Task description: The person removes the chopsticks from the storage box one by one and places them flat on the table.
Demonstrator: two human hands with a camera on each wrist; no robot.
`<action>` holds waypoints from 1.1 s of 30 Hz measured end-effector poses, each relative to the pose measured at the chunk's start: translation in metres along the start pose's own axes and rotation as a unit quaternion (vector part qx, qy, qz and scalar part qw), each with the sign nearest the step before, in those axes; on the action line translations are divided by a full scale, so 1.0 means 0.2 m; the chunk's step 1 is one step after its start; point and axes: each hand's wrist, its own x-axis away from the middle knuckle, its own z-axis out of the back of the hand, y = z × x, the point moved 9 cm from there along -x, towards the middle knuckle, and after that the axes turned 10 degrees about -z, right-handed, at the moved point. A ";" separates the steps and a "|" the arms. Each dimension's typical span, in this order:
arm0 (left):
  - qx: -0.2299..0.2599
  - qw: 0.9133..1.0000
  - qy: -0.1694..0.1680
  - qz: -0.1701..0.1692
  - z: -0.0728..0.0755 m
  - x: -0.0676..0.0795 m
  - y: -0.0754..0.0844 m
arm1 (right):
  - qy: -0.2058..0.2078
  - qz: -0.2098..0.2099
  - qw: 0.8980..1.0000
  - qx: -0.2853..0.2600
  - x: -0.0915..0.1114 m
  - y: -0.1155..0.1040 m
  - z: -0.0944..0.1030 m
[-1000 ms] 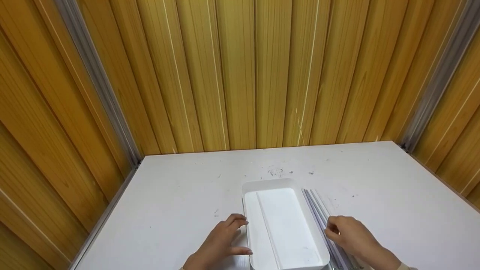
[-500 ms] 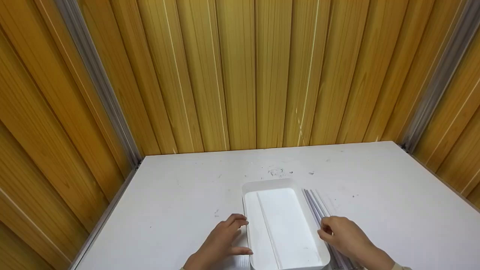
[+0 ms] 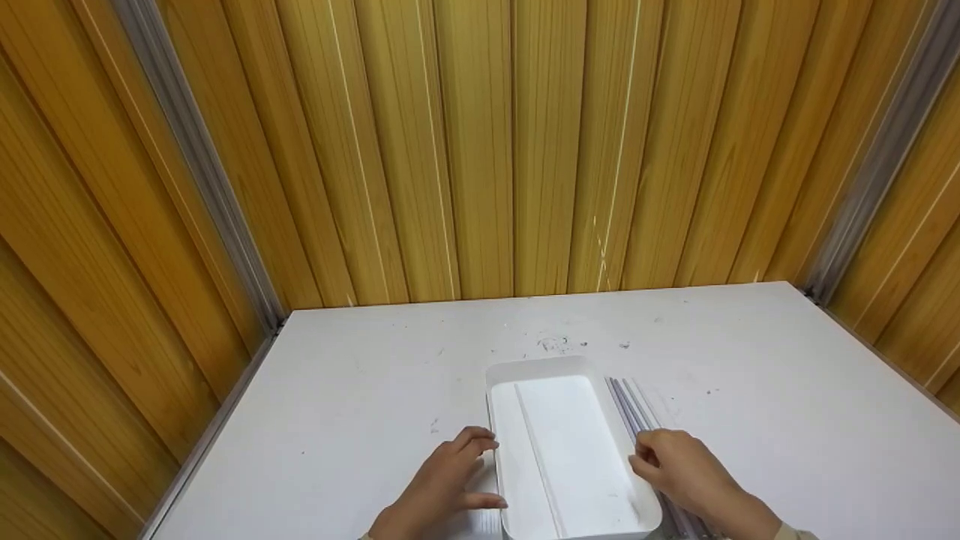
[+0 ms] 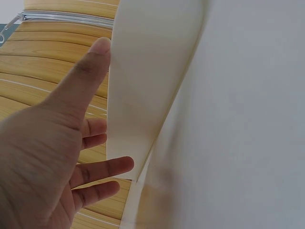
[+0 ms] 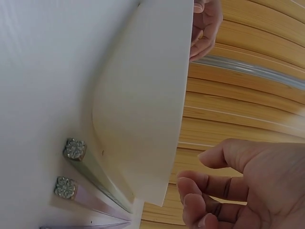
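Observation:
A white rectangular tray (image 3: 540, 367) lies lengthwise at the table's front, with a thin white strip (image 3: 536, 450) running along its floor. My left hand (image 3: 442, 476) touches its left wall with thumb and fingertips spread apart, and the left wrist view shows the thumb tip at the rim. Along the right wall lie several slender pale purple and whitish chopsticks (image 3: 629, 408); the right wrist view shows ornate silvery ends (image 5: 75, 149). Over them, close to the tray's right rim, my right hand (image 3: 682, 472) hovers with loosely bent fingers and nothing between them. It covers part of the chopsticks.
The white table (image 3: 375, 375) carries small dark marks (image 3: 555, 344) behind the tray. Wood-patterned panels (image 3: 480, 150) stand around the back and sides, with grey metal posts (image 3: 217, 180) at the corners.
My right hand has shifted left from over the chopsticks toward the tray's right rim. The left hand and the tray stay where they were.

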 end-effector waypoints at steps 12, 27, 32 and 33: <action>0.015 0.999 -0.013 0.027 -0.01 0.00 -0.02 | -0.028 0.071 0.997 -0.026 0.01 -0.07 -0.03; 0.018 0.999 -0.022 0.035 -0.03 0.00 -0.03 | -0.033 0.083 0.996 -0.026 0.01 -0.16 -0.09; 0.015 0.999 -0.018 0.030 -0.03 0.00 -0.03 | -0.030 0.098 0.994 -0.026 0.01 -0.19 -0.11; 0.014 0.999 -0.018 0.030 -0.03 0.00 -0.03 | -0.028 0.101 0.994 -0.026 0.02 -0.20 -0.12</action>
